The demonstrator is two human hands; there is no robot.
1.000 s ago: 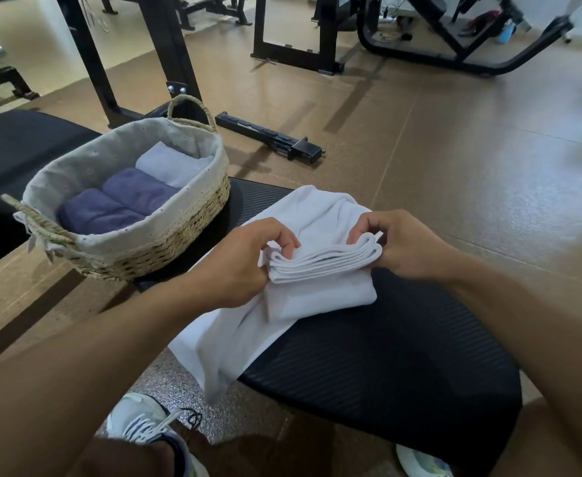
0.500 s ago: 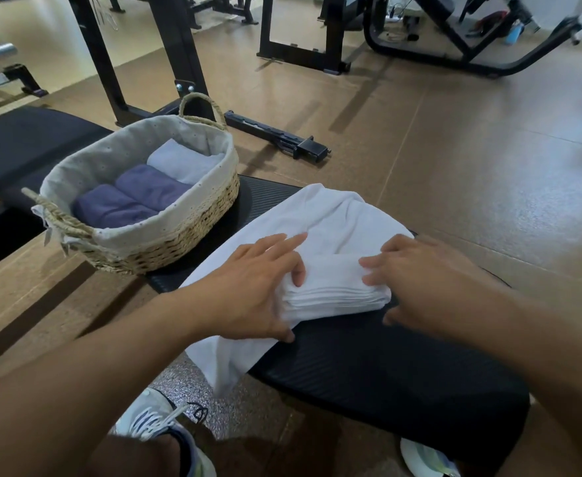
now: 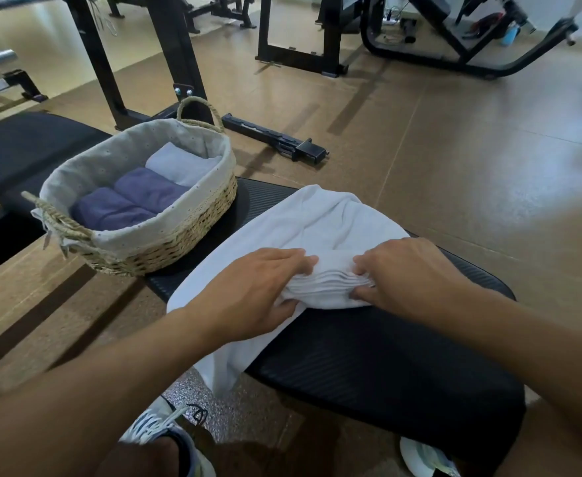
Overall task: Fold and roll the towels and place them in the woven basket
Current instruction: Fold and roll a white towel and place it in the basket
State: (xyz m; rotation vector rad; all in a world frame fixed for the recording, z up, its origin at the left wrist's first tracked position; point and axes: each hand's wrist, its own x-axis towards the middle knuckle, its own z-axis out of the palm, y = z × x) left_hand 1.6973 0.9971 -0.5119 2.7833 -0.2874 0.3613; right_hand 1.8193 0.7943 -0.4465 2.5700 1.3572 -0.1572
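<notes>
A white towel lies across the black padded bench, its near end gathered into a thick folded bundle. My left hand grips the bundle's left end, fingers over the top and thumb underneath. My right hand grips the right end the same way. To the left stands the woven basket with a pale cloth lining. Inside it lie two rolled purple towels and one rolled white towel.
Black gym machine frames stand behind the basket, and a black bar lies on the brown floor. Another black bench pad is at the left. My shoes show below the bench edge.
The bundle, held lifted a second ago, came down onto the bench. My hands flattened on it, then curled round its two ends.
</notes>
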